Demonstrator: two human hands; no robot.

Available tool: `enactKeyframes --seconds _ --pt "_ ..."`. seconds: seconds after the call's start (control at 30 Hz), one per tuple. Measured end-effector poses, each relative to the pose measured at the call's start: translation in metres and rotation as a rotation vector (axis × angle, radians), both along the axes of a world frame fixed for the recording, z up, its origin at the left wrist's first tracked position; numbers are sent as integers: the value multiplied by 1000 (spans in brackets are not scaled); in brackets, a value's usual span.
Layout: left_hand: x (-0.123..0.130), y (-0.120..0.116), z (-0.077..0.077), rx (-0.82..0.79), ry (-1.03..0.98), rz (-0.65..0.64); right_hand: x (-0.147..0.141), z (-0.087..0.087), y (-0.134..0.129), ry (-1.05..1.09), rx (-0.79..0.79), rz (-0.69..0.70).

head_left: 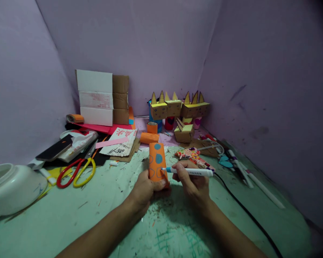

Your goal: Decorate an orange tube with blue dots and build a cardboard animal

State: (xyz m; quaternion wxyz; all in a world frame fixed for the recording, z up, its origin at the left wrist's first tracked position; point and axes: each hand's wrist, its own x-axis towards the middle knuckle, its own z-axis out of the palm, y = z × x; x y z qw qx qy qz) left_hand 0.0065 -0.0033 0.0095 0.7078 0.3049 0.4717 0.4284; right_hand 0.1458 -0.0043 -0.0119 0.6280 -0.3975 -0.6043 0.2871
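My left hand [145, 188] is closed round the lower end of an orange paper tube [154, 154], holding it tilted up above the table. Spots are drawn on the tube; the upper ones are filled in blue and some lower ones are only outlined. Between the fingers of my right hand [192, 179] is a white marker pen [196, 172] with a blue end. Its tip meets the tube at a lower outlined spot. Just behind the tube lies another orange paper roll [149, 138], with a short orange ring [152, 127] beyond it.
Scissors [82, 172] with red and yellow handles lie left, near a white pot [16, 186]. Cardboard heads with horns [173, 107] stand at the back, and one cardboard head [184, 133] sits nearer. A black cable [239, 200] crosses the right side; markers [240, 168] lie beyond.
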Motion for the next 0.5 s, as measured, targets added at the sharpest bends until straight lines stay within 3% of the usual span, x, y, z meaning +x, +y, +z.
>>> enactKeyframes --seconds 0.3,0.5 --pt "0 1 -5 19 19 -16 0 -4 0 -44 -10 26" --pt "0 0 -4 21 21 -9 -1 3 -2 -45 -38 33"
